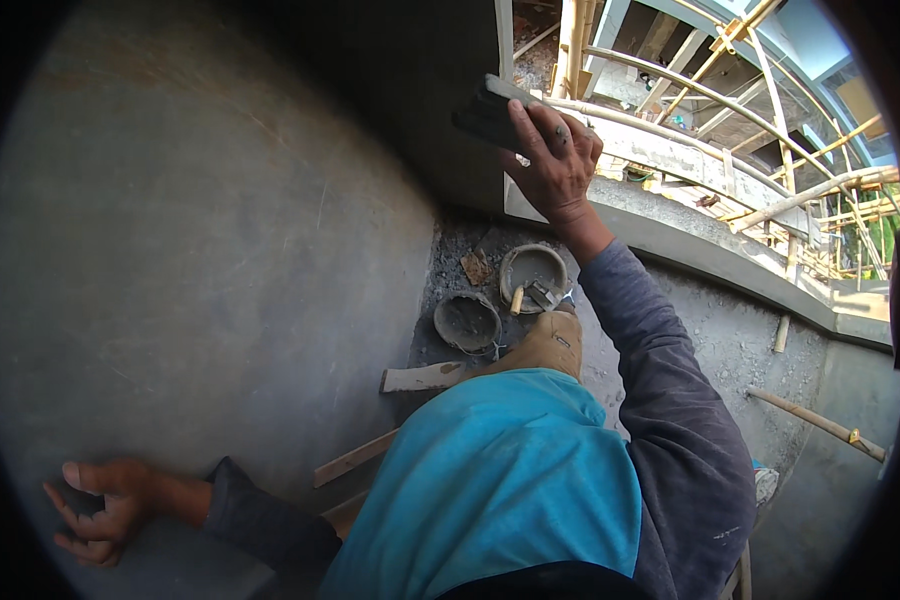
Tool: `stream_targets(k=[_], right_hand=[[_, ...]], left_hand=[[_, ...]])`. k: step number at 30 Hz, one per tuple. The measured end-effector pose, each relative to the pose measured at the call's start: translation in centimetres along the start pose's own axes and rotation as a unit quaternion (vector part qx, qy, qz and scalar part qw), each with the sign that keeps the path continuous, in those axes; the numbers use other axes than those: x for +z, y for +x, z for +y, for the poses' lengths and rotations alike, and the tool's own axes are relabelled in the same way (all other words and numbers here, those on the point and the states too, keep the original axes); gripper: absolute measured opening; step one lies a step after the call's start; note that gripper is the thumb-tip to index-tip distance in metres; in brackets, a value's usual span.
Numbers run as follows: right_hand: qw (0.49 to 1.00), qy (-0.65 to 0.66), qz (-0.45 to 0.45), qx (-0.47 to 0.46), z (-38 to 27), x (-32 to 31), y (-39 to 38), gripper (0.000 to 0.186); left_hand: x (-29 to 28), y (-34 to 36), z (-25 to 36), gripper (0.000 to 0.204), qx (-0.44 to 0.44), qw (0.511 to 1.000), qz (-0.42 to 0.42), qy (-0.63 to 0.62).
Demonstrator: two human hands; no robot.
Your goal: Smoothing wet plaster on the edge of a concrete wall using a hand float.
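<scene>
Grey plastered wall (220,250) meets a shadowed corner, where the right hand (555,155) lifts a dark block (490,112).
That block, much like a plasterer's float, sits up by the opening's edge, fingers and thumb gripping it; whether it touches the shaded wall I cannot tell. Smoothing that face seems the step in hand, and the next move likely calls for keeping the block flat with even pressure. Below it stand two buckets (439,320), a wooden-handled tool (517,299) lying across one; bamboo scaffolding (571,45) rises outside. Far lower left, the left hand (105,510) is loosely curled, nothing visible in it.
</scene>
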State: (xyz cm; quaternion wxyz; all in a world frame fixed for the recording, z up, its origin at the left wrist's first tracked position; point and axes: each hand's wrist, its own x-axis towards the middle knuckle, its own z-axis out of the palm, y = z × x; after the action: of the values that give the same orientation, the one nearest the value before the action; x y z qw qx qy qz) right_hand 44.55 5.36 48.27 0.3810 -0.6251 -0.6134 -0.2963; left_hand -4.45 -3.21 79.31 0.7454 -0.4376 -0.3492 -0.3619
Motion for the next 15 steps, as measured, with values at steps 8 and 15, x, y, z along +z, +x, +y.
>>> stream_targets(k=[8, 15], right_hand=[[0.994, -0.065, -0.022, -0.088, 0.2, 4.2, -0.6, 0.066], [0.996, -0.022, -0.06, -0.065, -1.5, 4.7, -2.5, 0.067]], left_hand=[[-0.1, -0.1, -0.9, 0.047, 0.008, 1.0, -0.008, 0.001], [0.0, -0.4, -0.7, 0.049, -0.001, 1.0, -0.013, 0.002]])
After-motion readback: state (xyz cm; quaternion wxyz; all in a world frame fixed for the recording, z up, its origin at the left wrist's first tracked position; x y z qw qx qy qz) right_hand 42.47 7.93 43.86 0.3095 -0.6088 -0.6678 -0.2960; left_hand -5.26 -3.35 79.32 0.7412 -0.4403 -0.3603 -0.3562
